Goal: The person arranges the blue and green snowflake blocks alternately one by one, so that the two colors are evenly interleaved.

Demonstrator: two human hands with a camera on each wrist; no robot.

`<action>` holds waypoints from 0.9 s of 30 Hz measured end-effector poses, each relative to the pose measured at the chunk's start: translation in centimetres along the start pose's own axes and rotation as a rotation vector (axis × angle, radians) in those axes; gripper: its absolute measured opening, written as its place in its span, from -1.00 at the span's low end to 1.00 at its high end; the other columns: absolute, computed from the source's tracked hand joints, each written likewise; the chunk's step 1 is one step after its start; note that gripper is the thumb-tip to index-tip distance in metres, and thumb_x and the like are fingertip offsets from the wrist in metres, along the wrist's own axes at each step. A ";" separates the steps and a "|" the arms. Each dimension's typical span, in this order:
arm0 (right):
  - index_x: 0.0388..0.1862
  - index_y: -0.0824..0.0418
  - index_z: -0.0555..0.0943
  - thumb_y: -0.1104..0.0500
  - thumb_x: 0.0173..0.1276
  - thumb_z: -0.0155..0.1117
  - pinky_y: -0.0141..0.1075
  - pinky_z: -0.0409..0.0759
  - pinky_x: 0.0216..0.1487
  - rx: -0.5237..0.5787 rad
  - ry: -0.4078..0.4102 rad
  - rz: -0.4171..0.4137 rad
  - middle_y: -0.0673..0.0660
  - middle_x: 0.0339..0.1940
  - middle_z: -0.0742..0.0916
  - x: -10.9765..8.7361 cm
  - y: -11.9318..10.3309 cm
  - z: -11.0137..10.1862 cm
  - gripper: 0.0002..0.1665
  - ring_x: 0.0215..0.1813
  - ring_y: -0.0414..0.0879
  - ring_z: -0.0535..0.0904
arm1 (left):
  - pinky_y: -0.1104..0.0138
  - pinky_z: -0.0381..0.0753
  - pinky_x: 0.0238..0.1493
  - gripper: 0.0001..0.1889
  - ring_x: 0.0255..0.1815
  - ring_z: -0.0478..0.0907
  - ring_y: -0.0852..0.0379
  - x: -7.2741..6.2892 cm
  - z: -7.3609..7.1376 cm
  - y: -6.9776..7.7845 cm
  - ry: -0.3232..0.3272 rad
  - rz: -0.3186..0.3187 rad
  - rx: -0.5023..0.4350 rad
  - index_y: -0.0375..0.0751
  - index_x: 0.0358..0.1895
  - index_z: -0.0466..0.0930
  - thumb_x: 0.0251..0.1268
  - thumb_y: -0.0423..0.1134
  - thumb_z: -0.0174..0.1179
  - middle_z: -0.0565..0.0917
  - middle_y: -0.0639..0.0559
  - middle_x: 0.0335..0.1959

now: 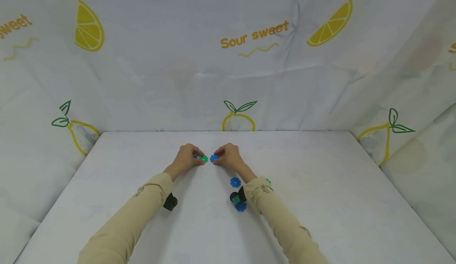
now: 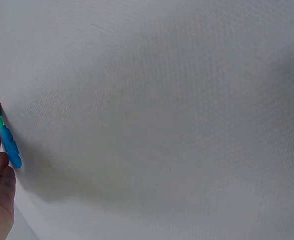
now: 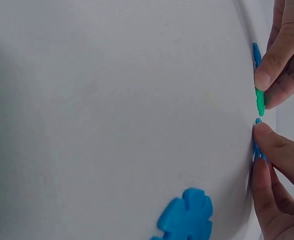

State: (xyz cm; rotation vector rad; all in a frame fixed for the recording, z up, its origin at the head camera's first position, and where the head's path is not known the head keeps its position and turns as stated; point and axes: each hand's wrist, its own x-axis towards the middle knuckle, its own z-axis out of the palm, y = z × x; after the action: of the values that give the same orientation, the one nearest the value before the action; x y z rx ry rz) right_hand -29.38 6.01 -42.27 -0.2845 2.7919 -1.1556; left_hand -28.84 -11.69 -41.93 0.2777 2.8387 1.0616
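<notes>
Toward the back of the white table, my left hand (image 1: 184,158) pinches a green notched plastic disc (image 1: 204,159) joined to a blue notched disc (image 2: 10,146). The blue one is mostly covered by fingers in the head view. Facing it, my right hand (image 1: 229,156) pinches another blue notched disc (image 1: 214,158) between thumb and fingers. A narrow gap separates the green disc's edge from this blue disc in the right wrist view. Both pieces are held edge to edge, close over the tabletop.
A loose blue disc (image 1: 235,182) lies near my right wrist, a second blue disc (image 1: 241,207) partly behind the black wrist camera (image 1: 238,197). Beside the right sleeve a green disc (image 1: 268,181) peeks out. A lemon-print cloth (image 1: 178,97) hangs behind the table.
</notes>
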 end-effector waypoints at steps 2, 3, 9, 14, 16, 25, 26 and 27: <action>-0.21 0.33 0.73 0.32 0.04 0.51 -0.36 0.60 -0.21 -0.001 -0.006 0.008 0.17 -0.28 0.76 -0.1 -0.2 0.0 -0.72 -0.30 -0.09 0.61 | 0.06 0.48 0.17 -0.76 0.09 0.53 -0.15 0.0 0.0 0.0 -0.001 0.000 -0.008 -0.37 -0.20 0.71 0.03 -0.38 0.42 0.68 -0.21 -0.07; -0.21 0.33 0.73 0.32 0.04 0.51 -0.35 0.60 -0.20 0.002 -0.008 0.012 0.17 -0.27 0.76 -0.1 -0.3 0.0 -0.72 -0.29 -0.08 0.62 | 0.06 0.48 0.17 -0.76 0.09 0.53 -0.15 0.0 0.0 0.0 -0.001 0.001 -0.011 -0.37 -0.19 0.71 0.03 -0.39 0.42 0.68 -0.21 -0.08; -0.18 0.36 0.71 0.32 0.04 0.52 -0.30 0.62 -0.14 -0.004 -0.001 -0.003 0.19 -0.26 0.76 -0.2 -0.2 -0.1 -0.68 -0.22 -0.03 0.66 | 0.06 0.48 0.16 -0.77 0.07 0.55 -0.16 0.0 0.0 -0.1 0.002 0.015 -0.006 -0.38 -0.20 0.71 0.03 -0.40 0.41 0.69 -0.21 -0.11; -0.23 0.36 0.72 0.33 0.05 0.51 -0.29 0.61 -0.13 0.000 0.002 -0.003 0.18 -0.31 0.76 -0.1 -0.2 -0.1 -0.74 -0.23 -0.04 0.65 | 0.06 0.50 0.15 -0.77 0.05 0.56 -0.16 -0.1 0.0 -0.1 0.010 0.027 -0.001 -0.39 -0.21 0.71 0.02 -0.41 0.42 0.69 -0.22 -0.12; -0.26 0.36 0.72 0.34 0.04 0.51 -0.30 0.61 -0.15 -0.001 0.002 -0.006 0.18 -0.33 0.76 -0.2 -0.2 -0.1 -0.75 -0.25 -0.05 0.64 | 0.06 0.50 0.15 -0.77 0.05 0.56 -0.16 0.0 0.0 -0.1 0.012 0.028 -0.001 -0.39 -0.21 0.71 0.02 -0.41 0.42 0.69 -0.22 -0.12; -0.28 0.37 0.73 0.36 0.03 0.51 -0.35 0.61 -0.21 -0.008 -0.002 -0.011 0.18 -0.37 0.76 0.0 -0.5 0.0 -0.77 -0.30 -0.07 0.64 | 0.06 0.50 0.14 -0.77 0.05 0.55 -0.16 0.1 0.1 -0.3 0.010 0.026 -0.002 -0.39 -0.21 0.71 0.02 -0.40 0.43 0.69 -0.22 -0.11; -0.29 0.36 0.73 0.36 0.03 0.51 -0.35 0.61 -0.21 -0.008 -0.002 -0.006 0.18 -0.37 0.76 0.0 -0.6 0.0 -0.77 -0.29 -0.07 0.64 | 0.06 0.50 0.14 -0.76 0.05 0.55 -0.16 0.1 0.0 -0.2 0.010 0.025 -0.002 -0.39 -0.21 0.71 0.01 -0.40 0.43 0.69 -0.22 -0.10; -0.29 0.36 0.73 0.36 0.02 0.52 -0.35 0.60 -0.21 -0.008 -0.001 -0.003 0.18 -0.37 0.76 0.0 -0.7 -0.1 -0.77 -0.30 -0.07 0.64 | 0.06 0.49 0.14 -0.76 0.05 0.55 -0.16 0.1 0.0 -0.2 0.009 0.023 -0.001 -0.39 -0.21 0.71 0.01 -0.40 0.43 0.69 -0.22 -0.10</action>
State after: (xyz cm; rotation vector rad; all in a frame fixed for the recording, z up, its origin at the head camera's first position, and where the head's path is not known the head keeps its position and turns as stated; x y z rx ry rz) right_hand -29.28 5.61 -41.75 -0.2905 2.7968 -1.1443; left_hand -28.97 -11.79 -42.10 0.3074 2.8498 1.0716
